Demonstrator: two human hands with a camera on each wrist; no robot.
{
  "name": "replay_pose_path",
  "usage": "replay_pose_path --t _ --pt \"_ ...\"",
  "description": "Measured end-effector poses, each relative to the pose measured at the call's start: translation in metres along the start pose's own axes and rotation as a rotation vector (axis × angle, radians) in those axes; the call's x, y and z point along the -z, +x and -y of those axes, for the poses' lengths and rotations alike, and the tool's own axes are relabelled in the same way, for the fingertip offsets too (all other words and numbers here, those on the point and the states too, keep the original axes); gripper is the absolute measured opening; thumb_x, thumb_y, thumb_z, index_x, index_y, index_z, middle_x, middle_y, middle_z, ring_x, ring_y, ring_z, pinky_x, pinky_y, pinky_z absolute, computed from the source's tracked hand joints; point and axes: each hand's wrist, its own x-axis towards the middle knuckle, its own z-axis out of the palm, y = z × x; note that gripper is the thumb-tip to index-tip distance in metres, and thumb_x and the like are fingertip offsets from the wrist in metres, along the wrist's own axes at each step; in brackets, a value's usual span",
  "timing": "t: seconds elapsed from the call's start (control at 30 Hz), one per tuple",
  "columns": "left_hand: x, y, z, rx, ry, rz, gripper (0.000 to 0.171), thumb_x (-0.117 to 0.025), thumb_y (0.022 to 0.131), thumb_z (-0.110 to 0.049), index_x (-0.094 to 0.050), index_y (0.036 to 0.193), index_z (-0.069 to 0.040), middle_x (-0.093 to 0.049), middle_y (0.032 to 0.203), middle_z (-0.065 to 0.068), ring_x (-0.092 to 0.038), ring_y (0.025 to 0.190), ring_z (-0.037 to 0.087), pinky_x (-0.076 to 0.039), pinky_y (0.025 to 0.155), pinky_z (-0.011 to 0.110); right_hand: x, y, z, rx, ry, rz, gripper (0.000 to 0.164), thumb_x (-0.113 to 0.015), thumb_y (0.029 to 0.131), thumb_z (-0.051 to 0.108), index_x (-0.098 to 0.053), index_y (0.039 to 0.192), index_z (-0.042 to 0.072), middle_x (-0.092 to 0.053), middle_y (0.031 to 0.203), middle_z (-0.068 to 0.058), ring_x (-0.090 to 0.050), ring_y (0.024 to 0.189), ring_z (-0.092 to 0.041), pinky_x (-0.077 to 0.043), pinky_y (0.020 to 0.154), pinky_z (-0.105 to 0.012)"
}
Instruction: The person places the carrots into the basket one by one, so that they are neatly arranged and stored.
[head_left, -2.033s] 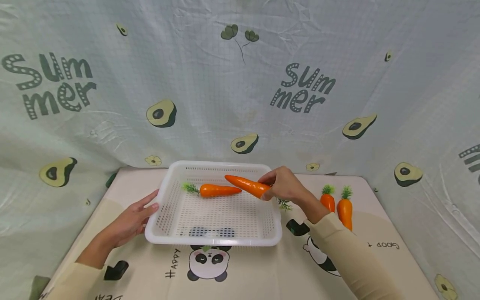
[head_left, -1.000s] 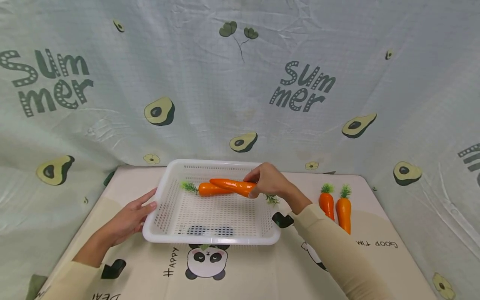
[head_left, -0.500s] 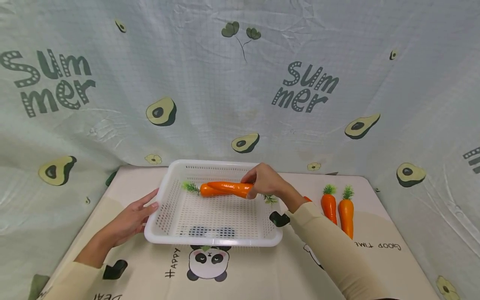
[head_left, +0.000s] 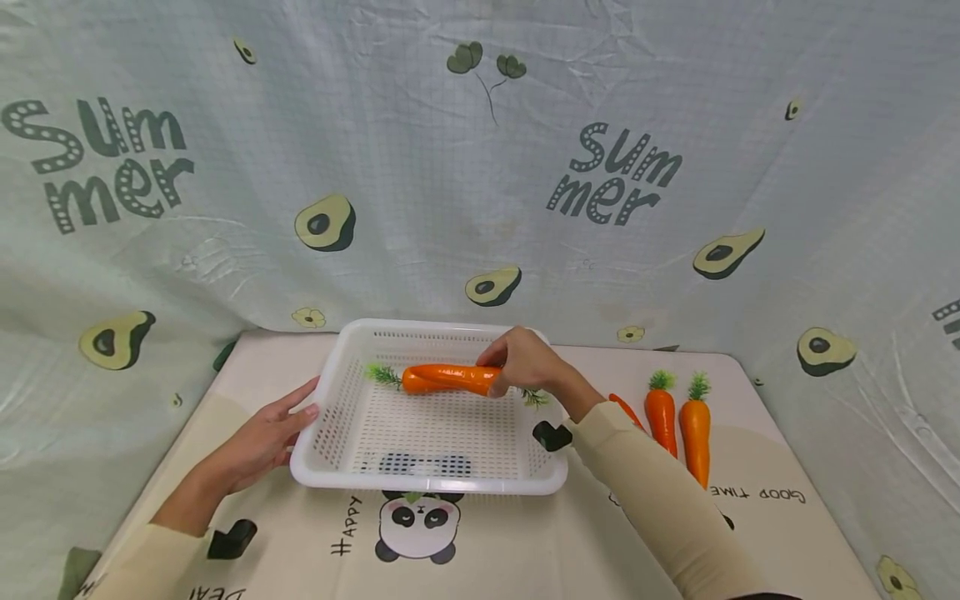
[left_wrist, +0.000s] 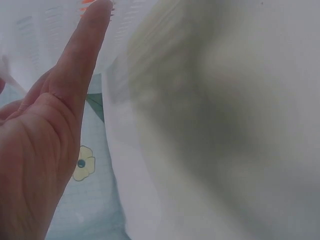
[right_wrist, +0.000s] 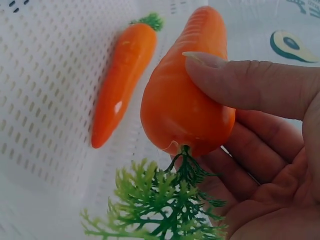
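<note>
A white perforated plastic basket [head_left: 420,485] stands on the table. My right hand [head_left: 528,362] grips an orange carrot [right_wrist: 187,100] near its leafy end, thumb on one side and fingers beneath, inside the basket's back right part. Its tip points left and overlaps another carrot [right_wrist: 122,80], which lies in the basket with its green top toward the left wall. At the basket's left side, my left hand [head_left: 258,442] touches the rim and outer wall with thumb and extended fingers. In the left wrist view, one straight digit [left_wrist: 82,55] reaches up against the wall.
Right of the basket lie an orange carrot [head_left: 661,421], a longer carrot [head_left: 696,437] and a third carrot [head_left: 625,408], partly hidden by my right sleeve [head_left: 660,500]. A printed curtain [head_left: 420,192] hangs behind the table [head_left: 510,550].
My right hand has carried the carrot left and down into the basket, bringing it level over the other carrot. The left hand has stayed at the basket's left side.
</note>
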Motion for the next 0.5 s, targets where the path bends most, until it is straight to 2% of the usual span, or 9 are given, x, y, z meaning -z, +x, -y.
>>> replay_pose_path --t 0.17,0.5 --pt "0.0000 0.0001 -0.0001 0.000 -0.001 0.002 0.077 -0.050 0.110 -0.041 -0.004 0.169 -0.025 -0.037 0.161 0.032 -0.067 0.118 0.029 -0.061 0.087 0.042 -0.0031 0.0040 0.0011 0.027 0.007 0.003 0.040 -0.089 0.072 -0.004 -0.081 0.110 0.006 -0.080 0.105 -0.007 -0.072 0.089 -0.021 -0.062 0.088 -0.036" --pt "0.0020 0.0002 0.0010 -0.008 -0.001 0.008 0.077 -0.050 0.110 -0.040 -0.003 0.169 -0.024 -0.038 0.160 0.033 -0.068 0.116 0.028 -0.061 0.086 0.041 -0.0105 0.0095 0.0043 0.005 -0.011 -0.009 0.040 -0.089 0.072 -0.004 -0.081 0.109 0.006 -0.080 0.106 -0.008 -0.071 0.089 -0.021 -0.062 0.089 -0.036"
